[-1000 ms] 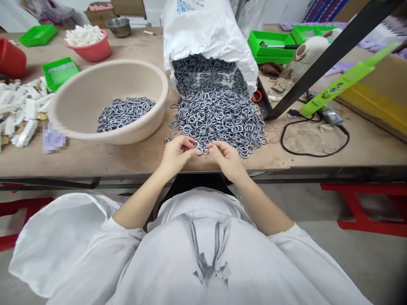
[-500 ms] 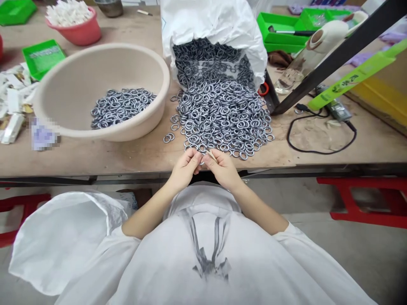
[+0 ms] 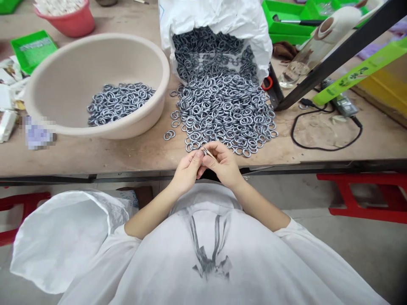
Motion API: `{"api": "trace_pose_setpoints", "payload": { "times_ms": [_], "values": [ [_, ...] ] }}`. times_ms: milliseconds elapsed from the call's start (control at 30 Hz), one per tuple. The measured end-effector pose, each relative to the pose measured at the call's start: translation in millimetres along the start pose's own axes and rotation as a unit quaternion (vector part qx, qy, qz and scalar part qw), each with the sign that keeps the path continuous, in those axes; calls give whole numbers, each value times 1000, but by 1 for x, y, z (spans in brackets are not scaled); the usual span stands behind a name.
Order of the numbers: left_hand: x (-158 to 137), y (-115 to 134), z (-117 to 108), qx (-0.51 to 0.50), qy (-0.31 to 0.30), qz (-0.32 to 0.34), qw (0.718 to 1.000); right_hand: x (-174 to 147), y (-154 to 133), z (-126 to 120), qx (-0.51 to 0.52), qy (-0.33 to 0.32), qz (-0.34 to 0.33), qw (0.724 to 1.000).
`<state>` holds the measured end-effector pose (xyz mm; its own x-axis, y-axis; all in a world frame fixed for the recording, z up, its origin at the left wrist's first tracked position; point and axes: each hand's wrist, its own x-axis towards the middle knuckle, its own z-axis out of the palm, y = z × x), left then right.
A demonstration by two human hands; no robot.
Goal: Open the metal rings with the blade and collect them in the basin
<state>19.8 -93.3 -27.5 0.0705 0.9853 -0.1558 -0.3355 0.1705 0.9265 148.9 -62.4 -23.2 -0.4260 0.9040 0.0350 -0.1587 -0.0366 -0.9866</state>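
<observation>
My left hand point(image 3: 187, 169) is closed at the front edge of the table, its thumb and fingers pinching a small grey ring point(image 3: 204, 153) that is mostly hidden. Close against it, my right hand point(image 3: 226, 166) grips a thin pale wooden stick point(image 3: 210, 154), whose tip meets the ring. Just beyond both hands lies a heap of grey rings point(image 3: 222, 110), spilling from the mouth of a white sack point(image 3: 216, 15). More rings point(image 3: 119, 103) sit inside a large beige basin point(image 3: 95, 132) to the left.
A dark metal bar point(image 3: 337, 55) slants up on the right, near a looped black cable point(image 3: 327, 149). Green trays point(image 3: 288, 31) and a clear bottle point(image 3: 294, 72) stand behind it. At far left are a red bowl point(image 3: 71, 23) and white pieces point(image 3: 8, 97). An open white bag point(image 3: 60, 241) hangs below the table.
My hands have turned slightly, and the right fingers have lifted and curled more around the stick. The ring between the fingertips is more covered. The camera view has shifted a little.
</observation>
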Motion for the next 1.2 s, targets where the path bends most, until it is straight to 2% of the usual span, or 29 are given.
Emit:
{"api": "trace_pose_setpoints", "payload": {
  "times_ms": [133, 200, 300, 400, 533, 633, 700, 767, 833, 900, 1000, 1067, 1100, 1133, 1200],
  "values": [
    [-2, 4, 3, -61, 17, -22, 998, -2, -5, -6, -117, 49, -84, 988],
    [-4, 7, 6, -90, 24, -32, 995, -7, -8, -11, -220, 42, -129, 966],
    [-5, 10, 11, -125, 41, -44, 990, -16, -11, -13, -359, 10, -179, 916],
    [-5, 10, 13, -142, 52, -62, 987, -20, -12, -11, -413, 7, -204, 888],
    [-9, 10, 16, -150, 36, -79, 985, -17, -11, -13, -427, 14, -191, 884],
    [-17, 14, 17, -135, -24, -88, 987, -9, -9, -24, -412, 62, -123, 901],
    [-21, 17, 14, -125, -43, -86, 988, -1, -8, -32, -395, 106, -84, 909],
    [-22, 19, 7, -119, -7, -66, 991, 7, -7, -34, -407, 112, -79, 903],
    [-19, 19, -6, -107, 61, -25, 992, 16, -6, -28, -458, 78, -91, 881],
    [-16, 20, -21, -88, 123, 21, 988, 25, -5, -16, -530, 25, -97, 842],
    [-14, 22, -41, -80, 176, 66, 979, 37, -3, 0, -619, -51, -83, 779],
    [-16, 24, -50, -96, 189, 68, 975, 44, -2, 4, -640, -77, -77, 760],
    [-17, 25, -52, -111, 190, 58, 974, 47, -1, 4, -633, -76, -78, 766],
    [-18, 25, -53, -126, 185, 43, 974, 48, -1, 4, -611, -66, -83, 785],
    [-18, 24, -51, -156, 167, 6, 973, 49, -3, 1, -510, -28, -94, 855]
  ]
}}
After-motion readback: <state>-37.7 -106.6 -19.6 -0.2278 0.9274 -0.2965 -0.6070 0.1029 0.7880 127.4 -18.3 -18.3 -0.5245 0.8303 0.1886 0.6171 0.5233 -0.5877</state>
